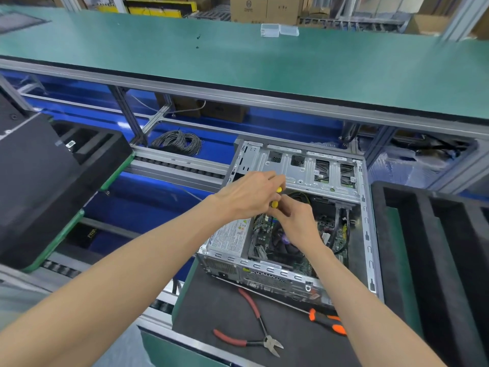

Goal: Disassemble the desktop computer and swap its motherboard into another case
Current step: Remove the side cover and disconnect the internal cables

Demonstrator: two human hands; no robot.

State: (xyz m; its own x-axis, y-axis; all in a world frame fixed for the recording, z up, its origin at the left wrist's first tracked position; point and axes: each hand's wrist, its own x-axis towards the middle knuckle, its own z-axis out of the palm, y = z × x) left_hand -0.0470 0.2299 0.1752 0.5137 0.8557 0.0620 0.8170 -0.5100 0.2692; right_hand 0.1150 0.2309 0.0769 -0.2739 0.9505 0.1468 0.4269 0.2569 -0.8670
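Both bare forearms are being stretched forward toward twelve o'clock, converging. The left hand (251,194) is being held palm-down, fingers curled round a yellow-handled tool (276,197). The right hand (296,221), at its five o'clock, is being kept just beside it, fingertips pinching the same handle.

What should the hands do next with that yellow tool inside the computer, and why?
Probably turn the yellow-handled screwdriver to loosen a fastener. Both the left hand and right hand hold it over the motherboard in the open computer case, and the board still sits inside. The tip is hidden, so this is a guess.
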